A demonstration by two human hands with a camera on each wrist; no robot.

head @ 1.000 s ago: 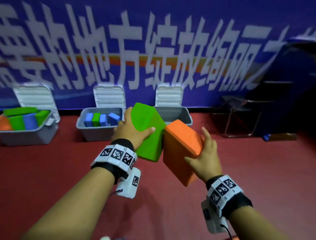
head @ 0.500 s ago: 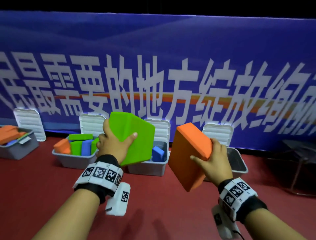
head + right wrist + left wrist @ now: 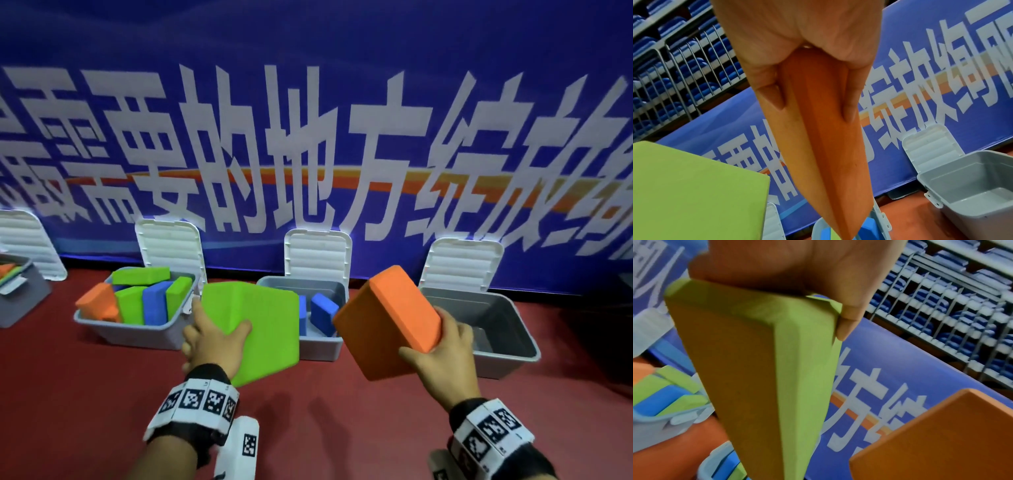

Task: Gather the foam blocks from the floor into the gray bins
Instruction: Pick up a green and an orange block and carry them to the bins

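My left hand (image 3: 212,339) grips a green foam block (image 3: 263,329) by its near end, holding it in the air in front of the middle gray bin (image 3: 318,347), which has blue blocks (image 3: 323,313) inside. The right hand (image 3: 442,353) grips an orange foam block (image 3: 383,322), lifted between the middle bin and the bare right gray bin (image 3: 507,346). In the left wrist view the green block (image 3: 760,369) runs down from my palm, thumb on its edge. The right wrist view has the orange block (image 3: 824,146) pinched between thumb and fingers.
A gray bin (image 3: 137,330) on the left is full of green, blue and orange blocks. Another bin (image 3: 20,298) sits at the far left edge. All bins have white lids (image 3: 317,255) propped open against a blue banner wall (image 3: 308,102). Red floor (image 3: 325,411) lies below.
The bins have grown nearer and larger in the head view. Both blocks have come lower and forward toward the middle and right bins, still held.
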